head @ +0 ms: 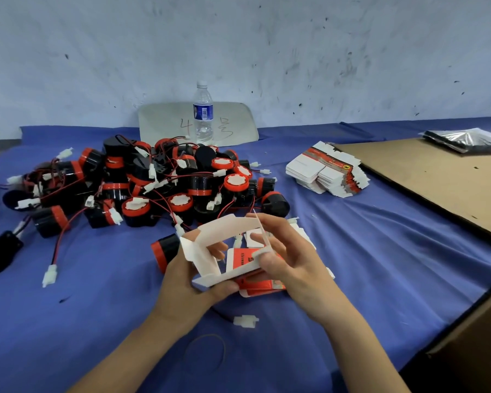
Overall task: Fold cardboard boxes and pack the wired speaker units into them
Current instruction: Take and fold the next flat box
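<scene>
Left hand [186, 282] and right hand [294, 265] grip half-folded box [224, 226].

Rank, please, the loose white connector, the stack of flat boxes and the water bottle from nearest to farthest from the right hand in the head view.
1. Loose white connector, close by the right hand.
2. Stack of flat boxes, farther back right.
3. Water bottle, back centre by the wall.

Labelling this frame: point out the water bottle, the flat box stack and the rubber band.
water bottle [203, 112]: head view, blue label.
flat box stack [328, 168]: head view, top sheet.
rubber band [224, 353]: head view, right edge.
</scene>
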The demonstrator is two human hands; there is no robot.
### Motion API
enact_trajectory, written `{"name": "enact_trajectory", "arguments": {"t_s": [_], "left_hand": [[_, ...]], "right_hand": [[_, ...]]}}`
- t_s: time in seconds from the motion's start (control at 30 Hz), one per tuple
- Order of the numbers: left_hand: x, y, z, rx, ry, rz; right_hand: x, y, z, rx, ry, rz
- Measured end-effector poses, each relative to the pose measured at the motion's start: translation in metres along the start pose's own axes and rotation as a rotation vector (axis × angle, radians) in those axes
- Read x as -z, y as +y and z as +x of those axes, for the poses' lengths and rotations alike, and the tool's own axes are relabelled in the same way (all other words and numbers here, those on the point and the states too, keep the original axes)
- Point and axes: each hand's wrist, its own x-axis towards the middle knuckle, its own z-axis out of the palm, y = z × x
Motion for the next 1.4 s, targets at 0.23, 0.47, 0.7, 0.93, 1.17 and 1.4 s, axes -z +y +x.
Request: {"name": "enact_trajectory", "arguments": {"t_s": [0.23, 0.47, 0.7, 0.93, 1.17, 1.4], "left_hand": [[0.001, 0.007, -0.002, -0.049, 0.021, 0.058], [-0.001, 0.003, -0.002, -0.072, -0.014, 0.053], [-0.001, 0.009, -0.002, -0.013, 0.039, -0.021], [0.005, 0.003, -0.003, 0.418, 0.153, -0.274], [0.003, 0.005, 0.000, 0.278, 0.032, -0.276], [-0.005, 0.013, -0.005, 0.078, -0.076, -0.029]], "right_hand": [[-0.012, 0.002, -0.001, -0.071, 0.046, 0.208], [-0.024, 0.007, 0.000, 0.019, 0.154, 0.108], [-0.018, 0.018, -0.001, 0.485, 0.170, -0.675], [-0.014, 0.018, 0.001, 0.705, 0.209, -0.887], [-0.021, 0.018, 0.000, 0.446, 0.259, -0.667], [-0.013, 0.018, 0.005, 0.184, 0.384, -0.279]]}}
